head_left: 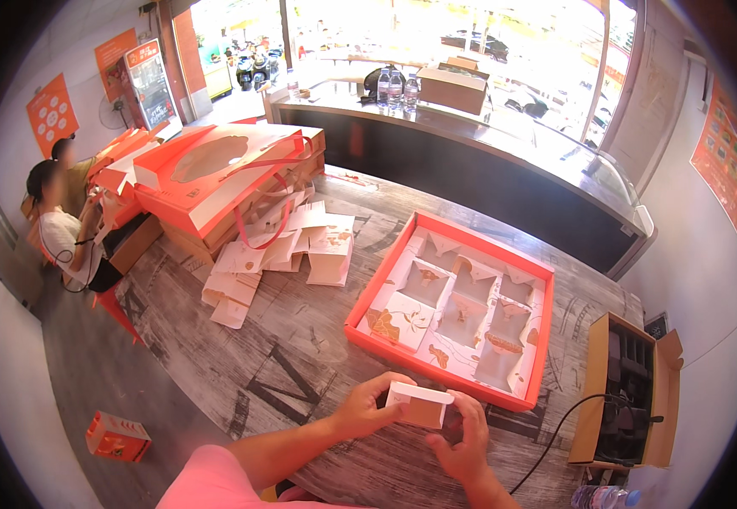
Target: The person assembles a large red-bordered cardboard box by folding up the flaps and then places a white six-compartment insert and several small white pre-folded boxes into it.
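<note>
1. Nearest the camera, at the lower edge, is the person's pink sleeve [207,479]; both bare forearms reach over the wood-grain tabletop [317,343].
2. The landmark is the red tray [445,373], a shallow square box with white, gold-patterned dividers [470,307] inside. A closed white piece with gold print [400,321] sits in its near-left part.
3. Just in front of the red tray, the person holds up a small white carton [419,407], its brownish inner face showing.
4. The left hand [367,405] pinches the carton's left end between thumb and fingers.
5. The right hand [464,439] is half curled, fingers at the carton's right end and thumb lower down; whether it grips cannot be told.
6. Left of the red tray lies a loose pile of folded white cartons [330,246]; beyond them stands a large red box [169,188] with a ribbon [286,216].
7. Right of the red tray is an open cardboard box [668,373] holding dark items [625,382].
8. Behind the red tray, a second tabletop [538,144] bears clear bottles [395,92] and a brown carton [453,92].
9. Far left of the red tray, two other people sit; a red-and-white box [120,437] rests on the floor.
</note>
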Action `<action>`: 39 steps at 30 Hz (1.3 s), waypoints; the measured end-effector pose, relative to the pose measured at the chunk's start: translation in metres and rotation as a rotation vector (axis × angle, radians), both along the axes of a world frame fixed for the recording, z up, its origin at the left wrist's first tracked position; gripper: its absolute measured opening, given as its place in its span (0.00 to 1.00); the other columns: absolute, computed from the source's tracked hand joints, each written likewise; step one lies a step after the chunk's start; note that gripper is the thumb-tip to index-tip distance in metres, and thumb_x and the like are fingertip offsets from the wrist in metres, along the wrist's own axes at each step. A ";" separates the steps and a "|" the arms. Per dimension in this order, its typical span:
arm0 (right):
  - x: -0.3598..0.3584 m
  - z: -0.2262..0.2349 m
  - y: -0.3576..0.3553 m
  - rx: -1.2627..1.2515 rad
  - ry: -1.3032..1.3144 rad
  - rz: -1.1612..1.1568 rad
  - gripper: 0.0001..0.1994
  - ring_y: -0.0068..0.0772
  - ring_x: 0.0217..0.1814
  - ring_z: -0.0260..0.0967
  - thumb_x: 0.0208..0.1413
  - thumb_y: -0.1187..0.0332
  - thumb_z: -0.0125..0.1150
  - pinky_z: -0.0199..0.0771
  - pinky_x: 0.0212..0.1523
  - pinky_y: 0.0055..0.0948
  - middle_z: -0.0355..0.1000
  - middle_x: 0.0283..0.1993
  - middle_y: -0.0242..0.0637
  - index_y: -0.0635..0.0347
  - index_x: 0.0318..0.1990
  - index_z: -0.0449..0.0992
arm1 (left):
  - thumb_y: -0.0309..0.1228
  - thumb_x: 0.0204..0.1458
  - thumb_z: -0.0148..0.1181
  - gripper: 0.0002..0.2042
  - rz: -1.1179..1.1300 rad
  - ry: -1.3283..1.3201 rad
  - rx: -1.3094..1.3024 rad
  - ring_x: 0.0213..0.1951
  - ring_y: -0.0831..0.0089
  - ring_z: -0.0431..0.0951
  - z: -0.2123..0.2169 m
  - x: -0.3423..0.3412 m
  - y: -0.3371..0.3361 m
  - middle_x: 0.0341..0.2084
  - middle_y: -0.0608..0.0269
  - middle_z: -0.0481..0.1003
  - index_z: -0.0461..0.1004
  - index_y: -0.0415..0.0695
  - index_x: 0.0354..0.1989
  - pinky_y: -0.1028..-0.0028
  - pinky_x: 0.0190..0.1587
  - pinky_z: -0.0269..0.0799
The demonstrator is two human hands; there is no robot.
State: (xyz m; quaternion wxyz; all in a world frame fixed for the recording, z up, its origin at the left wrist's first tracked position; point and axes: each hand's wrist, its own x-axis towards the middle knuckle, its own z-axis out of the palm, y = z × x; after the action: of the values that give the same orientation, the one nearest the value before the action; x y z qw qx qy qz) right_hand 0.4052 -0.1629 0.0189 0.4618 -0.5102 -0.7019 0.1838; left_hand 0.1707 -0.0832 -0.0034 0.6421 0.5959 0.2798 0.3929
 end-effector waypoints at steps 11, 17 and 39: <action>0.001 -0.006 0.001 0.003 0.140 0.062 0.33 0.47 0.59 0.76 0.50 0.71 0.79 0.78 0.55 0.38 0.76 0.62 0.50 0.63 0.63 0.71 | 0.31 0.61 0.71 0.25 0.049 0.094 0.149 0.56 0.76 0.76 0.012 0.004 -0.002 0.54 0.62 0.78 0.72 0.40 0.65 0.70 0.59 0.74; -0.001 0.003 0.005 0.019 0.240 0.155 0.30 0.46 0.61 0.75 0.53 0.71 0.79 0.79 0.57 0.39 0.75 0.62 0.50 0.63 0.61 0.72 | 0.24 0.61 0.69 0.22 0.027 -0.017 0.156 0.59 0.76 0.74 0.016 0.002 -0.001 0.56 0.64 0.75 0.74 0.41 0.64 0.72 0.61 0.72; -0.002 0.005 0.003 0.115 0.221 0.105 0.11 0.42 0.53 0.80 0.57 0.82 0.68 0.82 0.50 0.33 0.79 0.55 0.49 0.60 0.45 0.81 | 0.18 0.53 0.74 0.18 0.020 -0.073 0.529 0.60 0.57 0.78 0.016 0.004 0.005 0.60 0.49 0.75 0.77 0.43 0.51 0.64 0.59 0.77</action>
State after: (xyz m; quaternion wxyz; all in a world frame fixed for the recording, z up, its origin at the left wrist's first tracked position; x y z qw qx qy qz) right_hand 0.4032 -0.1601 0.0240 0.5545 -0.4222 -0.6819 0.2220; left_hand 0.1742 -0.0780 0.0121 0.4696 0.7256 0.1499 0.4801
